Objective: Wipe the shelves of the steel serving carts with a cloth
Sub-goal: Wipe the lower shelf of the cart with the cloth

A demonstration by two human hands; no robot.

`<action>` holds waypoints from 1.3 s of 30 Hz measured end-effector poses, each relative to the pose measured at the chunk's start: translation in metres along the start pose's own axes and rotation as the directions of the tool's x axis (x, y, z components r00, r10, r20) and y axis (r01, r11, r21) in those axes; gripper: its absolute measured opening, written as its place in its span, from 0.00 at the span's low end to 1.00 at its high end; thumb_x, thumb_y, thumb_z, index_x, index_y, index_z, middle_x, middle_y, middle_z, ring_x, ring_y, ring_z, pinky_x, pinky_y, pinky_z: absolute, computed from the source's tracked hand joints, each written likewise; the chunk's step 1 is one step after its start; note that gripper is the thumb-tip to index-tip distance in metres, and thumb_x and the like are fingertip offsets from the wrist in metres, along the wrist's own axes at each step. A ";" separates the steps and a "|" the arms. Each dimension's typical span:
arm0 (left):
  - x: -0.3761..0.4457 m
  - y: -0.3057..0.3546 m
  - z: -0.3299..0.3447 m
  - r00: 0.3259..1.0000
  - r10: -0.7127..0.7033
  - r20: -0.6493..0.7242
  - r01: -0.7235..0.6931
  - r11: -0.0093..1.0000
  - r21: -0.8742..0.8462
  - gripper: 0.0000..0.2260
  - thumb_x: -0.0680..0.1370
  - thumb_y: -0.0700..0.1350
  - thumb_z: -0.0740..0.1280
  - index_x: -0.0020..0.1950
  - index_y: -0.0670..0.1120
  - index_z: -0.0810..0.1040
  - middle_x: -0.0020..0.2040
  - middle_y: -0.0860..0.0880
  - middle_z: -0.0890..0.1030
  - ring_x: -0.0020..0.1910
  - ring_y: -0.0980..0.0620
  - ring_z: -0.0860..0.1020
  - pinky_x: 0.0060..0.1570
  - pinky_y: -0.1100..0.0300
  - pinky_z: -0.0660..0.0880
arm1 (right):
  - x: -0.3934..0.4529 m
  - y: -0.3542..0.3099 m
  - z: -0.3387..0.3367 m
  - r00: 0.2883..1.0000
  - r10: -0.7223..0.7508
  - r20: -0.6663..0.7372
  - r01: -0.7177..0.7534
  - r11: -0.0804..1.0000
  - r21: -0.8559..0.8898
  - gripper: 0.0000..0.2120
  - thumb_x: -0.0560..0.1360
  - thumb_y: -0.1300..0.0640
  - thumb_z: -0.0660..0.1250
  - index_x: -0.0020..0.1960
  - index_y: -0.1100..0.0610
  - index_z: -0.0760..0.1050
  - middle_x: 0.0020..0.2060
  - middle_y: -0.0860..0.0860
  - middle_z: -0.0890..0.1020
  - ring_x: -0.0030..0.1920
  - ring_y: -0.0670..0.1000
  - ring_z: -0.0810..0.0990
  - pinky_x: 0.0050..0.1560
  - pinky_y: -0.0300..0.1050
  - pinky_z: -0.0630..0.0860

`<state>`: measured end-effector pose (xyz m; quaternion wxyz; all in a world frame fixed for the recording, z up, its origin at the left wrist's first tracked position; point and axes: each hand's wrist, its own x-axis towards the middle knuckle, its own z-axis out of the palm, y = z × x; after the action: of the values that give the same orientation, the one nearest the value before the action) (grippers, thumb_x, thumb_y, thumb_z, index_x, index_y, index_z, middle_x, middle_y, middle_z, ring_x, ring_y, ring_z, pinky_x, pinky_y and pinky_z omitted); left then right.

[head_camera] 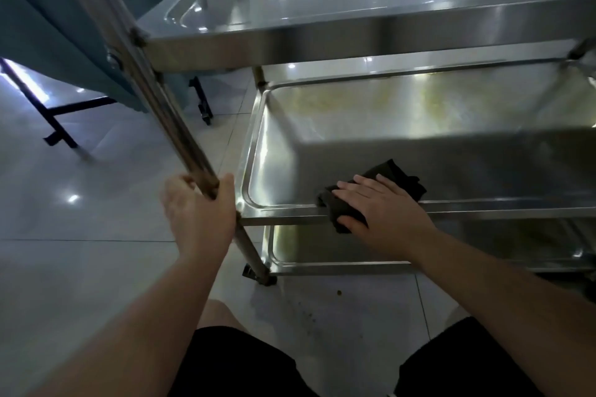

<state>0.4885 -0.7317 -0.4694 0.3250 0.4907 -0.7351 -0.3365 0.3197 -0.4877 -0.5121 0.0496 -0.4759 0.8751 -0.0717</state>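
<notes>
A single wide-angle view from the person's head looks forward and steeply down, close above the middle shelf of a steel cart. Both forearms reach in from the bottom edge, with tiled floor at left.

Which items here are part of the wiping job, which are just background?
In the job:
- dark cloth under right hand
- middle shelf
- cart post gripped by left hand
- top shelf
- bottom shelf

Just around:
- blue-draped table
- floor crumbs
</notes>
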 end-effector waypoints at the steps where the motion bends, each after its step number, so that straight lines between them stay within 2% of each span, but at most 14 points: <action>1: -0.013 -0.008 0.002 0.997 0.019 -0.073 -0.020 1.000 -0.014 0.21 0.75 0.58 0.73 0.56 0.45 0.70 0.57 0.48 0.71 0.57 0.44 0.73 0.60 0.41 0.75 | -0.005 0.007 -0.001 1.000 0.015 -0.001 -0.015 1.000 0.000 0.36 0.77 0.31 0.39 0.81 0.41 0.59 0.81 0.38 0.61 0.82 0.43 0.54 0.83 0.50 0.45; 3: -0.048 -0.021 0.012 0.988 0.105 -0.117 -0.111 0.993 -0.046 0.18 0.76 0.49 0.75 0.55 0.46 0.69 0.54 0.47 0.70 0.54 0.44 0.71 0.58 0.39 0.73 | -0.015 0.020 -0.004 0.999 0.044 -0.012 -0.044 0.999 0.008 0.36 0.77 0.31 0.39 0.81 0.41 0.59 0.81 0.37 0.61 0.82 0.42 0.53 0.83 0.50 0.45; 6: -0.093 -0.028 0.038 0.956 0.285 0.067 -0.280 0.957 -0.077 0.15 0.76 0.45 0.74 0.54 0.49 0.69 0.51 0.48 0.71 0.48 0.45 0.73 0.50 0.40 0.76 | -0.033 0.042 -0.008 0.997 0.080 -0.022 -0.079 0.997 0.018 0.35 0.79 0.32 0.41 0.81 0.41 0.59 0.81 0.37 0.61 0.82 0.42 0.53 0.83 0.50 0.45; 8: -0.110 -0.016 0.057 0.883 0.440 0.163 -0.432 0.898 -0.087 0.14 0.76 0.45 0.72 0.57 0.49 0.71 0.51 0.51 0.70 0.48 0.48 0.72 0.50 0.47 0.75 | -0.046 0.060 -0.012 0.994 0.105 -0.022 -0.104 0.994 0.021 0.32 0.81 0.33 0.45 0.82 0.42 0.59 0.81 0.37 0.61 0.82 0.42 0.52 0.83 0.49 0.45; 10: -0.123 0.008 0.074 0.805 0.537 0.251 -0.535 0.841 -0.083 0.14 0.75 0.41 0.73 0.58 0.47 0.73 0.52 0.53 0.70 0.49 0.53 0.71 0.51 0.56 0.71 | -0.060 0.079 -0.016 0.990 0.136 -0.022 -0.136 0.990 0.026 0.29 0.83 0.34 0.49 0.82 0.42 0.59 0.81 0.38 0.60 0.82 0.42 0.52 0.83 0.50 0.44; 13: -0.139 0.043 0.097 0.721 0.598 0.349 -0.605 0.790 -0.104 0.15 0.76 0.41 0.73 0.59 0.48 0.74 0.54 0.54 0.71 0.50 0.55 0.71 0.53 0.55 0.73 | -0.084 0.111 -0.022 0.982 0.184 -0.032 -0.183 0.983 0.016 0.32 0.81 0.32 0.44 0.82 0.42 0.59 0.81 0.39 0.62 0.82 0.43 0.53 0.83 0.52 0.46; 17: -0.159 0.077 0.130 0.611 0.628 0.481 -0.671 0.734 -0.106 0.13 0.78 0.46 0.70 0.62 0.50 0.73 0.56 0.55 0.70 0.54 0.55 0.72 0.57 0.54 0.75 | -0.113 0.156 -0.029 0.967 0.251 -0.049 -0.251 0.968 0.005 0.35 0.79 0.31 0.42 0.82 0.43 0.60 0.80 0.39 0.63 0.82 0.43 0.54 0.83 0.51 0.46; 22: -0.189 0.105 0.173 0.511 0.634 0.580 -0.750 0.659 -0.060 0.17 0.81 0.51 0.65 0.69 0.50 0.72 0.66 0.53 0.71 0.66 0.51 0.72 0.69 0.52 0.68 | -0.148 0.214 -0.035 0.923 0.371 -0.102 -0.369 0.929 0.033 0.34 0.79 0.32 0.44 0.81 0.43 0.62 0.79 0.39 0.65 0.81 0.43 0.55 0.82 0.47 0.44; 25: -0.207 0.118 0.195 0.460 0.633 0.623 -0.792 0.610 -0.036 0.19 0.82 0.53 0.63 0.72 0.50 0.72 0.71 0.52 0.72 0.71 0.50 0.71 0.72 0.51 0.66 | -0.166 0.245 -0.038 0.900 0.419 -0.115 -0.418 0.908 0.037 0.33 0.80 0.32 0.44 0.81 0.42 0.62 0.79 0.39 0.65 0.81 0.43 0.55 0.81 0.47 0.44; 27: -0.216 0.127 0.208 0.453 0.620 0.641 -0.806 0.593 -0.004 0.20 0.83 0.54 0.62 0.73 0.49 0.72 0.73 0.51 0.72 0.74 0.49 0.70 0.73 0.51 0.65 | -0.177 0.263 -0.041 0.884 0.452 -0.122 -0.449 0.892 0.052 0.33 0.80 0.33 0.45 0.81 0.43 0.63 0.79 0.40 0.65 0.81 0.44 0.56 0.81 0.47 0.44; 31: -0.217 0.140 0.228 0.482 0.566 0.668 -0.820 0.561 0.116 0.24 0.85 0.57 0.57 0.78 0.47 0.67 0.78 0.48 0.67 0.79 0.47 0.64 0.78 0.51 0.60 | -0.192 0.300 -0.044 0.847 0.518 -0.123 -0.515 0.855 0.054 0.28 0.84 0.36 0.49 0.81 0.42 0.62 0.80 0.40 0.64 0.81 0.45 0.56 0.81 0.48 0.44; 34: -0.214 0.141 0.235 0.473 0.563 0.677 -0.839 0.523 0.150 0.25 0.86 0.58 0.54 0.80 0.47 0.64 0.80 0.47 0.65 0.81 0.47 0.61 0.79 0.51 0.57 | -0.199 0.327 -0.048 0.808 0.579 -0.110 -0.577 0.815 0.050 0.28 0.84 0.37 0.48 0.81 0.42 0.61 0.81 0.41 0.62 0.81 0.46 0.56 0.82 0.50 0.45; 39: -0.213 0.128 0.243 0.436 0.550 0.712 -0.878 0.433 0.202 0.33 0.85 0.62 0.41 0.86 0.45 0.56 0.86 0.47 0.57 0.85 0.50 0.51 0.82 0.54 0.46 | -0.202 0.364 -0.055 0.713 0.697 -0.075 -0.696 0.717 0.041 0.28 0.85 0.38 0.47 0.83 0.44 0.57 0.83 0.45 0.59 0.82 0.51 0.55 0.82 0.57 0.46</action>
<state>0.2936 -0.4516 -0.5335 0.0592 0.0591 -0.9952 -0.0513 0.1201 -0.1185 -0.5171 0.0379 -0.1079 0.9908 -0.0722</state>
